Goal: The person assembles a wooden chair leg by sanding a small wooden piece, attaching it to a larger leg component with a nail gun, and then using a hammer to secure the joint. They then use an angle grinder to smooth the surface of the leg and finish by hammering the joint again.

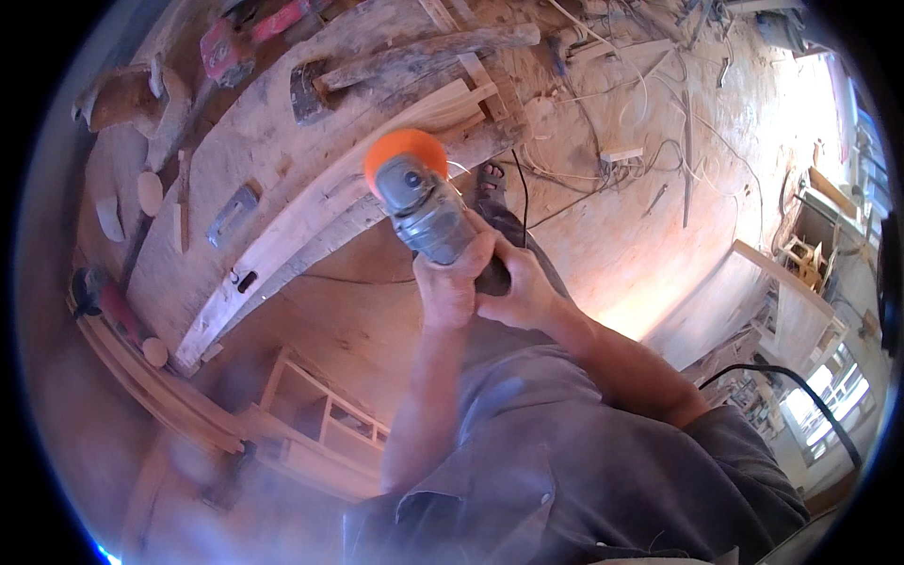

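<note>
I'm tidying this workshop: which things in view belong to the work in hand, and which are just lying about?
In use:
- the grey power tool, held
- its orange disc
- probably the long slotted wooden piece

Apparently lying about:
- the wooden-handled tool
- the red-and-black power tool
- the flat grey piece
</note>
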### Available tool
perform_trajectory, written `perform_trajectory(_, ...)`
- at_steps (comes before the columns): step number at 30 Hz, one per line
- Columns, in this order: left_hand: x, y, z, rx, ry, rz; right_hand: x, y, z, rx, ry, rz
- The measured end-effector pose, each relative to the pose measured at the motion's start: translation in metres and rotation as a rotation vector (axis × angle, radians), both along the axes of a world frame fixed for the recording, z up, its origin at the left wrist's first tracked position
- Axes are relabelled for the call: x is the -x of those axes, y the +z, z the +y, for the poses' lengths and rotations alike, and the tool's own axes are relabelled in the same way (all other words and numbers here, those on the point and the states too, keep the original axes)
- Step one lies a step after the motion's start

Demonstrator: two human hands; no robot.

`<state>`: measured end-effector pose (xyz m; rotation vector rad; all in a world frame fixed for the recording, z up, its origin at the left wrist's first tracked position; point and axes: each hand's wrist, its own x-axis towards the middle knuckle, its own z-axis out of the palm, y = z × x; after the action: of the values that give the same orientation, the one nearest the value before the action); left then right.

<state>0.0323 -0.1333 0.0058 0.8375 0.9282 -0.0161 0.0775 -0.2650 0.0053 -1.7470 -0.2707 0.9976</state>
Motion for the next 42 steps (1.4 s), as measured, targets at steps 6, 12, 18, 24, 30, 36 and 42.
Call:
perform_trajectory(6, 0.002, -0.003, 0.006, -0.062, -0.022, -0.010, 0.005, -0.002, 0.011, -0.040, 0.026, -0.054)
perform_trajectory(12, -0.007, 0.008, 0.005, -0.181, -0.111, -0.006, 0.004, 0.001, 0.007, -0.079, -0.073, 0.131)
perform_trajectory(18, -0.006, 0.005, 0.006, -0.082, -0.048, -0.010, 0.005, 0.003, 0.010, -0.049, -0.080, 0.134)
perform_trajectory(24, -0.002, 0.007, 0.013, -0.056, -0.007, 0.021, 0.001, 0.003, 0.013, -0.050, -0.036, 0.178)
perform_trajectory(30, -0.002, -0.006, 0.011, -0.115, -0.081, -0.004, 0.003, -0.008, 0.009, -0.070, -0.027, 0.090)
perform_trajectory(36, -0.018, 0.001, 0.000, -0.081, -0.091, -0.054, -0.004, 0.002, -0.001, 0.034, -0.077, 0.133)
perform_trajectory(42, -0.038, 0.009, -0.031, -0.017, -0.261, -0.038, -0.004, 0.019, -0.024, -0.075, -0.328, 0.047)
